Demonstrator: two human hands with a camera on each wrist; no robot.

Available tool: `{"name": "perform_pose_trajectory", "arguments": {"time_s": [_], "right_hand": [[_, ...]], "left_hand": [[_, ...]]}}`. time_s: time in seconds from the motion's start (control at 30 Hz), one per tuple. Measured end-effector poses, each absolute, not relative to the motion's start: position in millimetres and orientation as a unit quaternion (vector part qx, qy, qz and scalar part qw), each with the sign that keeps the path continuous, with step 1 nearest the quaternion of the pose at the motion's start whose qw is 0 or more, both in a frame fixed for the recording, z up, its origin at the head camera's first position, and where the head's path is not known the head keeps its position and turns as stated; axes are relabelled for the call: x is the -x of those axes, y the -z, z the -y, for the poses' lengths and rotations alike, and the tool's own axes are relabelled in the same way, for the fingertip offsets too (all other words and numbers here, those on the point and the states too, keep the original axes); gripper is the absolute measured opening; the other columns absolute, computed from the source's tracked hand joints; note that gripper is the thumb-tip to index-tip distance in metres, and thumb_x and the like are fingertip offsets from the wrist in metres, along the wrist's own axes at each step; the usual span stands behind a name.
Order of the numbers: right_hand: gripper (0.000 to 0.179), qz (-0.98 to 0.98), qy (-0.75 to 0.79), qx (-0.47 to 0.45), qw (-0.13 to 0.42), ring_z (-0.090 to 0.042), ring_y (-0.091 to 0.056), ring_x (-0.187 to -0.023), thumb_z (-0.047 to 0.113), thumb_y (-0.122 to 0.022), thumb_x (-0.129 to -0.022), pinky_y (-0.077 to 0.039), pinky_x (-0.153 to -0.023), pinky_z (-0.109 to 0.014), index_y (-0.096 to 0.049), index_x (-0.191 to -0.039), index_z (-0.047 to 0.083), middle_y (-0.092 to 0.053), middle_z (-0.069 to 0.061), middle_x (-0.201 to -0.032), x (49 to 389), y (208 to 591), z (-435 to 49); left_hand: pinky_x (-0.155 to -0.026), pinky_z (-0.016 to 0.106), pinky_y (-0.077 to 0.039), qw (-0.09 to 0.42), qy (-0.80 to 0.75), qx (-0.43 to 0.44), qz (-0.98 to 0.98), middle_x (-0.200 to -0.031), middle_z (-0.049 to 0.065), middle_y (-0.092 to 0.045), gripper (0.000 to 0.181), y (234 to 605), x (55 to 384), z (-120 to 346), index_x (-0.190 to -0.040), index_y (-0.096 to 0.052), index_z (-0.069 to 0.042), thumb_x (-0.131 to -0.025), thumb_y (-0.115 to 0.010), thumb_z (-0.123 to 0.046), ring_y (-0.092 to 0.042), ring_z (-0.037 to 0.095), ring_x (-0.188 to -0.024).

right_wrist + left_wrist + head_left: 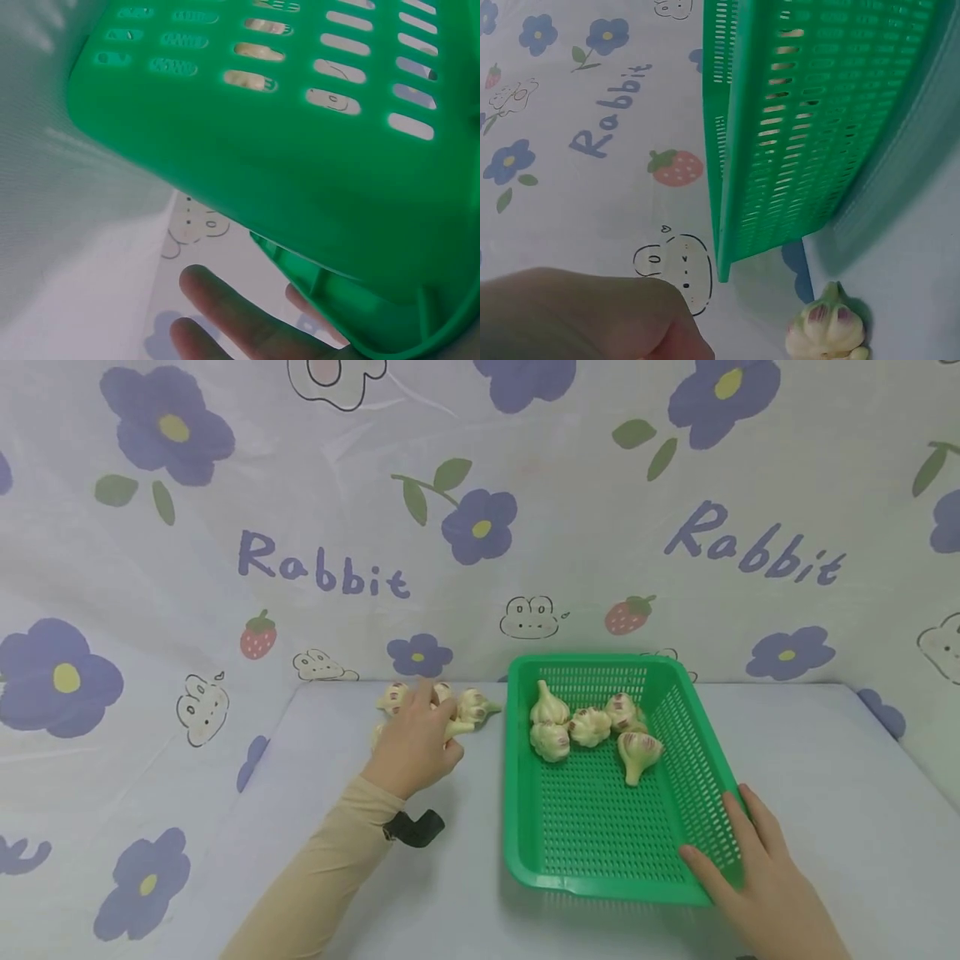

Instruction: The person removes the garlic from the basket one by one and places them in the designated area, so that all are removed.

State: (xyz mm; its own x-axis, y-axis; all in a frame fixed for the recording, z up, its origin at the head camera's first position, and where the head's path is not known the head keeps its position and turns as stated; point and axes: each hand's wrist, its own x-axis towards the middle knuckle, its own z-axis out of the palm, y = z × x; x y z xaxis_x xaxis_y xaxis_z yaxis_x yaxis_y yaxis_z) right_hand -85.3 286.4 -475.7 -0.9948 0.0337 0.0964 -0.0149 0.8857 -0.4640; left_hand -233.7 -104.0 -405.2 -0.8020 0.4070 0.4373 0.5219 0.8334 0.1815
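Observation:
My left hand [416,739] reaches down over a cluster of garlic bulbs left of a green plastic basket [517,827]. A pale stem [459,727] shows between its fingers and thumb; I cannot tell whether they grip that bulb. Beside the fingertips lies another garlic bulb [474,706], also a garlic bulb [826,330] low in the left wrist view. At the basket's near right corner, my right hand [772,885] rests on the rim, fingers fairly straight and spread. Inside the basket, several garlic bulbs [589,727] sit toward the back.
The white tabletop [465,893] extends around the basket. Behind it hangs a pale cloth [562,560] printed with flowers, rabbits and strawberries. Part of another bulb [392,697] shows beyond the left hand. A black strap [415,828] is at the left wrist.

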Motion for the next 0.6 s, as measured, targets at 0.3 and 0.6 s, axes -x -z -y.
{"name": "perform_pose_trajectory", "arguments": {"time_s": [0.3, 0.6], "right_hand": [[0.096, 0.969, -0.242, 0.01, 0.049, -0.063, -0.044, -0.131, 0.053, -0.056, -0.103, -0.047, -0.083, -0.076, -0.006, -0.166, 0.001, -0.001, -0.025, -0.172, 84, 476, -287], [0.096, 0.971, -0.235, 0.006, 0.05, -0.064, -0.046, -0.129, 0.054, -0.055, -0.104, -0.048, -0.084, -0.075, -0.006, -0.166, 0.0, -0.001, -0.026, -0.172, 85, 476, -286]], "left_hand": [[-0.068, 0.043, -0.054, 0.181, 0.152, 0.245, 0.94, -0.107, 0.017, -0.053, 0.02, 427, 247, 105, -0.092, -0.06, -0.006, -0.077, -0.072, -0.006, -0.055, 0.035, -0.098], [-0.063, 0.043, -0.055, 0.161, 0.141, 0.221, 0.951, -0.12, 0.022, -0.055, 0.02, 450, 264, 109, -0.096, -0.063, -0.005, -0.077, -0.07, -0.006, -0.054, 0.036, -0.105]]}}
